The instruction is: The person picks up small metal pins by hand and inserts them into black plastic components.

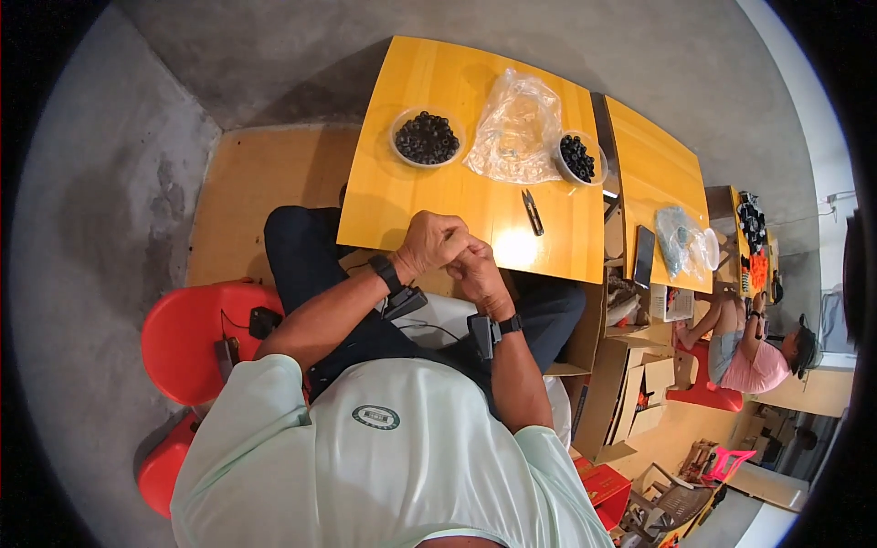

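My left hand (429,245) and my right hand (477,270) meet at the near edge of the yellow wooden table (393,215). Fingers of both are bent and pressed together at the tips. Whatever they pinch is hidden or too small to make out. Beyond them, a clear round tub (427,139) of small black parts stands at the left. A second, smaller tub (577,159) with similar black parts sits at the right. Between the tubs lies a crumpled clear plastic bag (516,128). Small dark thread snips (533,214) rest on the table, right of my hands.
A second table (653,173) to the right bears a phone (644,256) and a plastic bag (681,239). Open cardboard boxes (630,393) stand below it. Red chairs (196,342) are at my left. Another person (754,356) sits at the far right.
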Available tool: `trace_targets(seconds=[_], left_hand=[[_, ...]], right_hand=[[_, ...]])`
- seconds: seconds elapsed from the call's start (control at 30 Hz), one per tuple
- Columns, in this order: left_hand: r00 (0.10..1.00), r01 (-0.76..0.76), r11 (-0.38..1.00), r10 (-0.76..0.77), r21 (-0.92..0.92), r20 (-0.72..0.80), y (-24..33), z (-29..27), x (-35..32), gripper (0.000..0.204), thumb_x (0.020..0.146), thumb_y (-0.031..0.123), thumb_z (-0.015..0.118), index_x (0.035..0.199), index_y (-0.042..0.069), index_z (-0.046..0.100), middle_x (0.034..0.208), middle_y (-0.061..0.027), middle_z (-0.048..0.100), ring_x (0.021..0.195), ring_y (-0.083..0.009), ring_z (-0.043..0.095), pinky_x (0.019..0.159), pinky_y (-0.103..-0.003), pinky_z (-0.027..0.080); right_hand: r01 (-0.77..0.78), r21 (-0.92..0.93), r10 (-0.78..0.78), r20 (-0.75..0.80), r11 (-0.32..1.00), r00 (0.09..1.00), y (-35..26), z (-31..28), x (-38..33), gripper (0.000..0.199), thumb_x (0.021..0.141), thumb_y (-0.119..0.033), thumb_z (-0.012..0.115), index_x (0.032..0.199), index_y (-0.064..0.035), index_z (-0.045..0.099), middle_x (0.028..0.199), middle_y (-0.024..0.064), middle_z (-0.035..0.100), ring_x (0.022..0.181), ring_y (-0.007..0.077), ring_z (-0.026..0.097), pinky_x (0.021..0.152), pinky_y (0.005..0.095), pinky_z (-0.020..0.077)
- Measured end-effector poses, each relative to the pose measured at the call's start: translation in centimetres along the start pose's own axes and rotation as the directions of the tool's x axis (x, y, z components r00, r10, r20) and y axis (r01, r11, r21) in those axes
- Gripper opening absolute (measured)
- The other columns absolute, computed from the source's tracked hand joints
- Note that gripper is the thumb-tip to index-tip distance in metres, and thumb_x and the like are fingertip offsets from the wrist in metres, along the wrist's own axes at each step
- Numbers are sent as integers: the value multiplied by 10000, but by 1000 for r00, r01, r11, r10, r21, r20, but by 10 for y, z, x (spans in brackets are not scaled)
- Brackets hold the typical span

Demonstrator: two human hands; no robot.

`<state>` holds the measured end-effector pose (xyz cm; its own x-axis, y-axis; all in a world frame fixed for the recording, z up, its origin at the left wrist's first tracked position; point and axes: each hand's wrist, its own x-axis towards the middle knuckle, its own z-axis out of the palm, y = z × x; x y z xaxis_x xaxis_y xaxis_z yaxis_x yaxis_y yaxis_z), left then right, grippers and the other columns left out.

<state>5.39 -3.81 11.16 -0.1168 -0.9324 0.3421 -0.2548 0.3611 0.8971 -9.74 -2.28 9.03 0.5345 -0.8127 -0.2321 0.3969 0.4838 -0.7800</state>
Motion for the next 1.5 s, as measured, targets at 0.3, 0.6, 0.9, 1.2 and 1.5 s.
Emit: trace_targets(seconds=[0.3, 0.6, 0.9, 1.2, 1.5], left_hand=[[965, 39, 995, -15, -87, 261, 40, -38, -1, 361, 803, 177, 739, 1103, -1, 647, 804, -44, 636, 662, -96, 578, 606, -252, 487], [929, 99, 995, -82, -27, 361, 65, -51, 2, 215, 780, 144, 711, 978, 64, 736, 666, -20, 630, 601, -69, 543, 591, -241, 467], [925, 83, 986, -21, -147, 380, 69, -45, -2, 271, 756, 109, 734, 1024, 78, 760, 721, -38, 706, 630, -44, 559, 615, -219, 480], [922, 164, 951, -54, -262, 383, 59, -45, -12, 226, 744, 55, 729, 969, 53, 757, 628, 40, 595, 589, -15, 483, 544, -193, 406], [839, 238, 955, -110, -176, 533, 56, -54, -2, 196, 747, 114, 733, 930, 49, 764, 607, 53, 511, 597, -31, 424, 552, -213, 373]], right_hand=[[49, 276, -67, 55, 960, 996, -19, 4, -12, 341, 943, -285, 641, 1147, -16, 593, 936, 11, 607, 697, 41, 518, 508, 165, 395], [23, 308, -75, 158, 951, 985, -17, 18, -19, 448, 918, -323, 675, 1199, 13, 577, 938, 4, 590, 673, 32, 473, 503, 164, 373], [1, 136, -18, 124, 991, 992, -28, 19, -31, 439, 903, -358, 685, 1130, 14, 628, 911, -8, 594, 616, 31, 437, 483, 175, 322], [-52, 52, 44, 136, 997, 990, -28, 22, -41, 409, 908, -356, 686, 1101, 2, 638, 770, -38, 533, 589, 45, 391, 494, 190, 282], [-83, 55, 74, 143, 995, 987, -27, 22, -43, 350, 920, -324, 678, 1095, -24, 638, 752, -48, 510, 599, 38, 370, 506, 188, 277]])
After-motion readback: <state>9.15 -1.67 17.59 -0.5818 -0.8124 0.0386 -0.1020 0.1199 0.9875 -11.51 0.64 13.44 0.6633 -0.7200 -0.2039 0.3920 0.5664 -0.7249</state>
